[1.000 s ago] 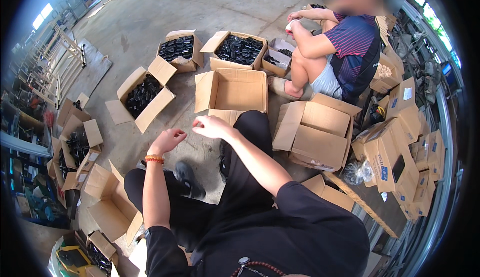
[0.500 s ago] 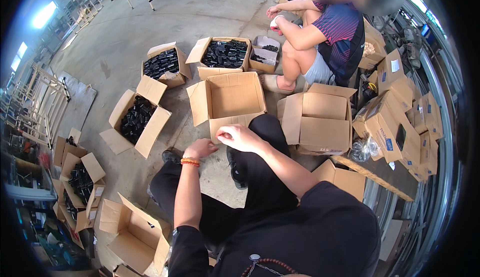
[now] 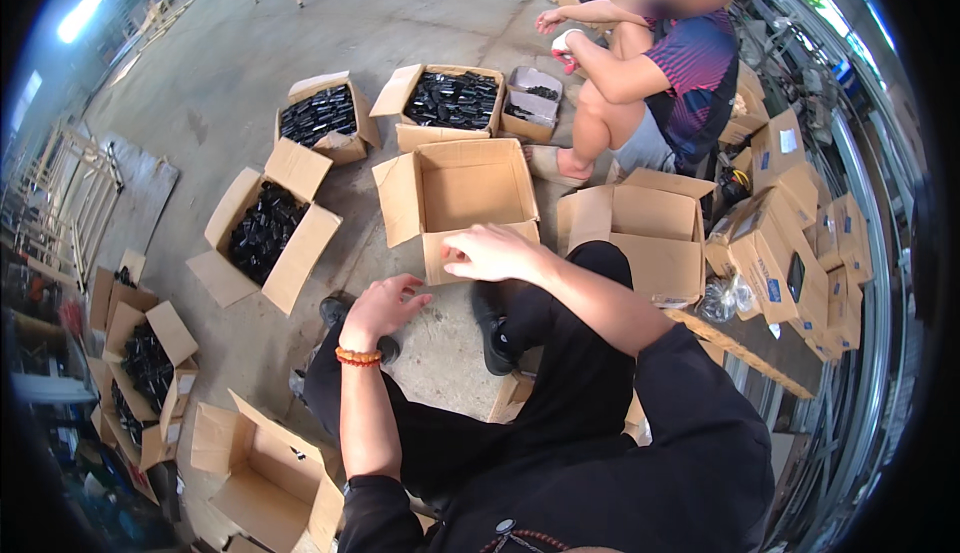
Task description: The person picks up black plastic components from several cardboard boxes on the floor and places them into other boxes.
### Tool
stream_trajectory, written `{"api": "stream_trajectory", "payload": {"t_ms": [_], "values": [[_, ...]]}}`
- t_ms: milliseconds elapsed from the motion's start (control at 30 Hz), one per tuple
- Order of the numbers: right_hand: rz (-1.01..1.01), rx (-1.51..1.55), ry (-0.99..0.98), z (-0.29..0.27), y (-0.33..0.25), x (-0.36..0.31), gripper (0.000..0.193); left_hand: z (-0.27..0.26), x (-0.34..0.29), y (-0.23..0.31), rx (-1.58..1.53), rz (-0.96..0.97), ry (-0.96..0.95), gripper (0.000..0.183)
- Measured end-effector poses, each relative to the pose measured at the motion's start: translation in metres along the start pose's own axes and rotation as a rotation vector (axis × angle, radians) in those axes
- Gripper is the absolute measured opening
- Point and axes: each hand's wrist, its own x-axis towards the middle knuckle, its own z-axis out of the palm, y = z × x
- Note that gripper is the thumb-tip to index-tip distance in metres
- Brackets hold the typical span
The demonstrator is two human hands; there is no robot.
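My left hand [image 3: 383,308], with orange beads round its wrist, hovers above my left shoe. Its fingers are apart and nothing shows in them. Farther right, my right hand [image 3: 490,253] hangs over the near flap of an open cardboard box [image 3: 475,188]; its fingers are loosely bent and apart, with no object visible between them. I cannot tell if it touches the flap. Bare cardboard shows inside that box. To the left, another open box [image 3: 310,243] holds many black plastic pieces [image 3: 268,231].
Beyond stand boxes of black parts [image 3: 320,115] [image 3: 452,100] and a smaller box [image 3: 531,103]. A person [image 3: 660,73] sits at the far right, one hand gloved. An open box [image 3: 640,238] and stacked cartons [image 3: 765,263] stand at the right; another open box [image 3: 265,483] lies near left.
My hands have moved apart: the left slightly left, the right slightly right and up. The fingers of both have loosened. My right knee has shifted right, and the view has turned a little.
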Motion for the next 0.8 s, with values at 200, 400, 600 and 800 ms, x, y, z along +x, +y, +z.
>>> {"api": "stream_trajectory", "payload": {"t_ms": [200, 400, 600, 800], "values": [[-0.102, 0.075, -0.096, 0.062, 0.06, 0.091, 0.033, 0.008, 0.009, -0.024, 0.066, -0.111, 0.049, 0.039], [-0.087, -0.304, -0.391, 0.083, 0.011, 0.096, 0.041, 0.03, 0.014, -0.049, 0.176, -0.262, -0.051, 0.044], [-0.101, -0.232, -0.27, 0.056, 0.007, 0.088, 0.037, -0.005, 0.024, -0.013, 0.347, -0.337, -0.042, 0.041], [-0.007, -0.218, -0.312, 0.039, 0.024, 0.082, 0.043, -0.006, 0.044, -0.027, 0.378, -0.291, -0.049, 0.043]]}}
